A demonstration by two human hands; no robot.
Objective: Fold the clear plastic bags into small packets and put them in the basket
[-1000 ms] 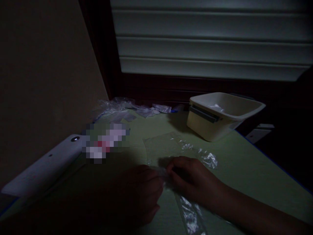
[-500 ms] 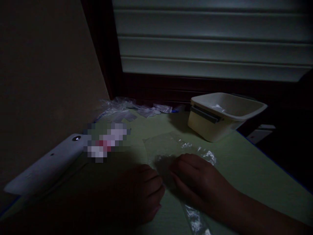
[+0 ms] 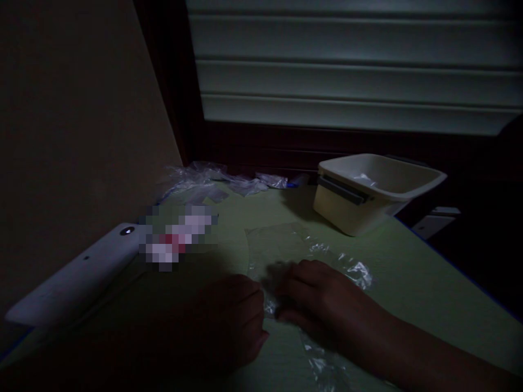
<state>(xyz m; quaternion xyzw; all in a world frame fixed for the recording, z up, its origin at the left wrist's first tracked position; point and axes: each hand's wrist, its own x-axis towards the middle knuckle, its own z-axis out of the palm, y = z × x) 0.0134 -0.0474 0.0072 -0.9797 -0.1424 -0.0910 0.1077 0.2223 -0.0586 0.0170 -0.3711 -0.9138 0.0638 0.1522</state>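
Clear plastic bag (image 3: pixel 272 245): flat mid-counter (image 3: pixel 420 294), partly under R hand (image 3: pixel 321 296), nr cream tub (image 3: pixel 339 213).
R hand grip: fingers curled low over bag; pinching or just resting, can't tell.
L hand (image 3: pixel 239 324) grip: fingers curled in, v. dark, nr bag's edge; can't tell if it pinches anything.
Risk: bag could crease or tear, prob. from uneven pull on thin plastic; film strip (image 3: pixel 322 362) below R hand might drag if wrist brushes it.
Hidden: most fingertips, bag's mouth, tub's floor; unclear if strip = same bag.
Cut off: both forearms, at frame edges.
Unreadable: pixelated item (image 3: pixel 177 237), L side.
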